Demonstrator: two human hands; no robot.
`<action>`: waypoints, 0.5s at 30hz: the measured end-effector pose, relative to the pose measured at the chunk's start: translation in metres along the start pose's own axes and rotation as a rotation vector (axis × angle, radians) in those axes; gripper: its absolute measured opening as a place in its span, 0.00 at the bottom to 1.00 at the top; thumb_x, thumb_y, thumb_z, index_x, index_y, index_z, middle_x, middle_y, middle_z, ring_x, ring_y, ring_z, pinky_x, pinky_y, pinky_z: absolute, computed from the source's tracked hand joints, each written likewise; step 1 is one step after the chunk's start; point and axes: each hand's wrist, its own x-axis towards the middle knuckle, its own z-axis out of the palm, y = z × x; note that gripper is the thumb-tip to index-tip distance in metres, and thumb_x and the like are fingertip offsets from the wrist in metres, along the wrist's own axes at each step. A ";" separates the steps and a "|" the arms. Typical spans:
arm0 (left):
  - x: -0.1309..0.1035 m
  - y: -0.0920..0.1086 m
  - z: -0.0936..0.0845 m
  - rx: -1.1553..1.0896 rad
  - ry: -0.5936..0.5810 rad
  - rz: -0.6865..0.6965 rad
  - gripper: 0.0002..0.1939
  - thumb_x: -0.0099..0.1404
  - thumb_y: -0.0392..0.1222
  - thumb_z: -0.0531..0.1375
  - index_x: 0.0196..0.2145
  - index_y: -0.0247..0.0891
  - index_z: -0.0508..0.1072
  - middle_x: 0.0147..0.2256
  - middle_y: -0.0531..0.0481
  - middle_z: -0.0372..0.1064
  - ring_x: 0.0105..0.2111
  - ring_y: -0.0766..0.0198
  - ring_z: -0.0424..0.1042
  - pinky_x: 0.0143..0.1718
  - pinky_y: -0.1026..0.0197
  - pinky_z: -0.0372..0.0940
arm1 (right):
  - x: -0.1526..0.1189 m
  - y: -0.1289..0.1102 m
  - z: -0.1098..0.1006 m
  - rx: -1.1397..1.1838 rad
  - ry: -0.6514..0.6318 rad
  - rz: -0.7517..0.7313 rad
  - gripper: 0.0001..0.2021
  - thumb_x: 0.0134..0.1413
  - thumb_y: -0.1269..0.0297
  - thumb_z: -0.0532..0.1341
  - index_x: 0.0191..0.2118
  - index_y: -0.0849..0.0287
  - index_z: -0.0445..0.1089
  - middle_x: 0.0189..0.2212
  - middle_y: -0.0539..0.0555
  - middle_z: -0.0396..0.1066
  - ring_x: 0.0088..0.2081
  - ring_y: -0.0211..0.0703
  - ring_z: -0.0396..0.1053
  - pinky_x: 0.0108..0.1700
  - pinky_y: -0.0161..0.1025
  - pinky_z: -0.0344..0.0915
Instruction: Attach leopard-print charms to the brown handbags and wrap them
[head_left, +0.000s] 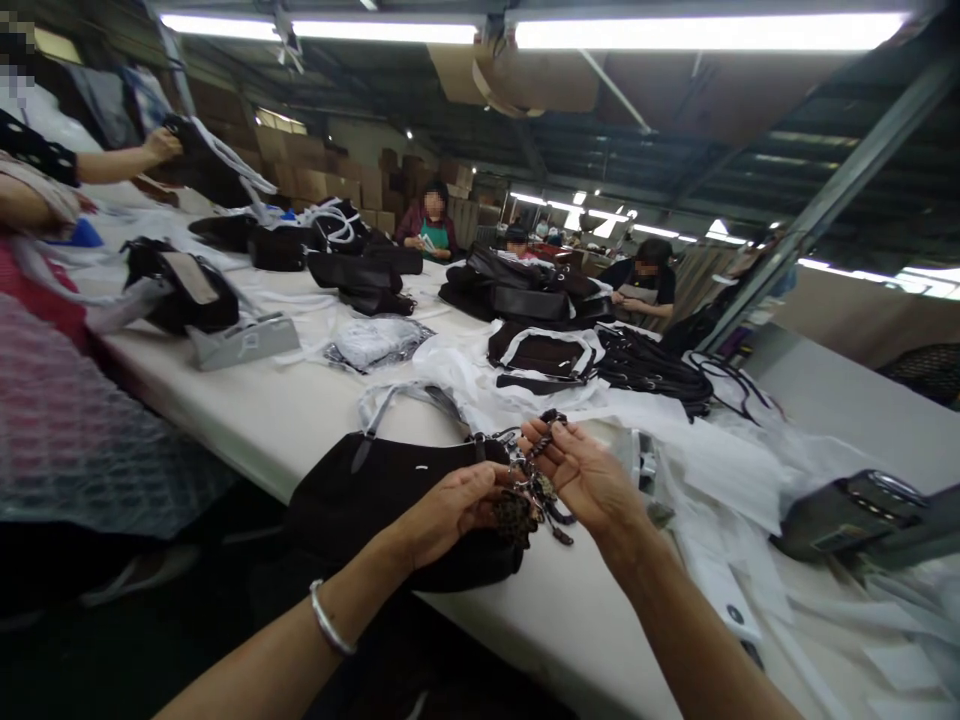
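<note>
Both hands hold a charm at one black handbag

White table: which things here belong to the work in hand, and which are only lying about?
In the work: charm, left hand, right hand, dark bag.
Lying about, it seems: wrapped bundle, grey block, canister.

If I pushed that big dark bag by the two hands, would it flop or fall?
The dark bag would probably keep most of its shape, since its body looks rounded out rather than crumpled. Its strap might bend easily, as it looks thin. A push toward the person could tip it off, because it sits at the table's near edge.
</note>
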 end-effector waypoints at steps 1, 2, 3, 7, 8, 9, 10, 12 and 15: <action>-0.003 0.002 0.000 0.000 0.004 0.002 0.19 0.69 0.51 0.56 0.48 0.33 0.72 0.44 0.37 0.75 0.44 0.55 0.75 0.46 0.57 0.66 | -0.002 0.002 0.001 -0.002 0.000 0.005 0.06 0.51 0.75 0.66 0.34 0.63 0.69 0.35 0.58 0.77 0.40 0.47 0.77 0.43 0.42 0.77; -0.005 0.004 0.000 0.006 0.006 0.005 0.18 0.69 0.49 0.57 0.48 0.33 0.72 0.43 0.37 0.75 0.43 0.57 0.75 0.45 0.58 0.66 | -0.004 0.003 0.002 -0.007 -0.001 0.014 0.07 0.50 0.75 0.67 0.34 0.62 0.69 0.35 0.58 0.77 0.39 0.47 0.77 0.43 0.42 0.77; -0.008 0.005 0.001 0.013 0.011 0.011 0.17 0.69 0.48 0.58 0.47 0.32 0.72 0.42 0.38 0.76 0.42 0.58 0.75 0.45 0.60 0.65 | -0.005 0.005 0.003 -0.013 -0.001 0.024 0.07 0.50 0.75 0.67 0.34 0.62 0.69 0.35 0.57 0.77 0.39 0.47 0.77 0.42 0.42 0.77; -0.015 0.010 0.004 0.044 0.022 0.027 0.14 0.69 0.46 0.58 0.45 0.32 0.72 0.41 0.39 0.76 0.41 0.59 0.75 0.44 0.62 0.64 | -0.011 0.010 0.006 -0.030 -0.002 0.046 0.09 0.48 0.74 0.68 0.35 0.62 0.69 0.34 0.57 0.76 0.39 0.47 0.77 0.41 0.41 0.78; -0.016 0.011 0.005 0.051 0.026 0.027 0.14 0.69 0.46 0.58 0.44 0.32 0.72 0.40 0.38 0.76 0.41 0.59 0.75 0.44 0.62 0.64 | -0.012 0.011 0.007 -0.029 -0.006 0.043 0.09 0.48 0.74 0.69 0.35 0.62 0.68 0.34 0.57 0.76 0.39 0.48 0.77 0.41 0.41 0.78; -0.018 0.012 0.005 0.054 0.032 0.027 0.14 0.69 0.46 0.58 0.44 0.32 0.72 0.40 0.38 0.76 0.41 0.59 0.75 0.43 0.62 0.65 | -0.013 0.011 0.007 -0.027 -0.011 0.040 0.10 0.47 0.74 0.69 0.35 0.62 0.68 0.34 0.57 0.76 0.39 0.48 0.77 0.41 0.42 0.77; -0.019 0.014 0.005 0.054 0.037 0.027 0.14 0.68 0.47 0.58 0.43 0.32 0.72 0.40 0.38 0.76 0.40 0.59 0.75 0.43 0.61 0.65 | -0.013 0.012 0.008 -0.026 -0.017 0.037 0.10 0.47 0.74 0.69 0.35 0.62 0.68 0.34 0.58 0.76 0.40 0.49 0.77 0.41 0.42 0.77; -0.022 0.016 0.006 0.048 0.044 0.029 0.15 0.68 0.47 0.58 0.42 0.31 0.72 0.39 0.38 0.76 0.39 0.58 0.75 0.43 0.60 0.65 | -0.015 0.013 0.009 -0.027 -0.025 0.039 0.11 0.46 0.74 0.70 0.35 0.62 0.68 0.35 0.58 0.76 0.40 0.49 0.77 0.41 0.42 0.77; -0.025 0.018 0.007 0.035 0.048 0.032 0.15 0.67 0.48 0.60 0.42 0.31 0.72 0.39 0.38 0.76 0.38 0.57 0.76 0.44 0.59 0.66 | -0.017 0.014 0.010 -0.039 -0.033 0.047 0.11 0.46 0.73 0.70 0.35 0.62 0.69 0.35 0.58 0.76 0.39 0.49 0.77 0.41 0.41 0.77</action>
